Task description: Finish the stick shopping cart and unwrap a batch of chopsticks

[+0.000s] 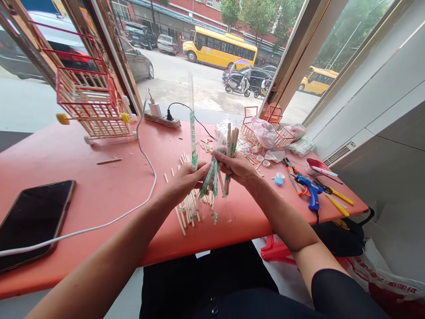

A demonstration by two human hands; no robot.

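My left hand (194, 176) is closed on clear plastic chopstick wrappers (215, 175) with green print. One long wrapper (191, 133) sticks up from it, while others hang crumpled between the hands. In my right hand (237, 165) a bundle of wooden chopsticks (229, 141) stands nearly upright, some seemingly still in printed sleeves. Both hands meet over the table, the right thumb and fingers close to the wrappers. Beneath them lies a loose pile of bare wooden sticks (190, 208), partly hidden by the hands and plastic.
A red-trimmed stick-built cart (93, 93) stands at left, near a phone (33, 221) and white cable (154, 177). A power strip (162, 118) sits by the window. At right lie a blue glue gun (308, 188), pliers (292, 175), bottle caps (279, 179) and a basket-like stick frame (282, 135).
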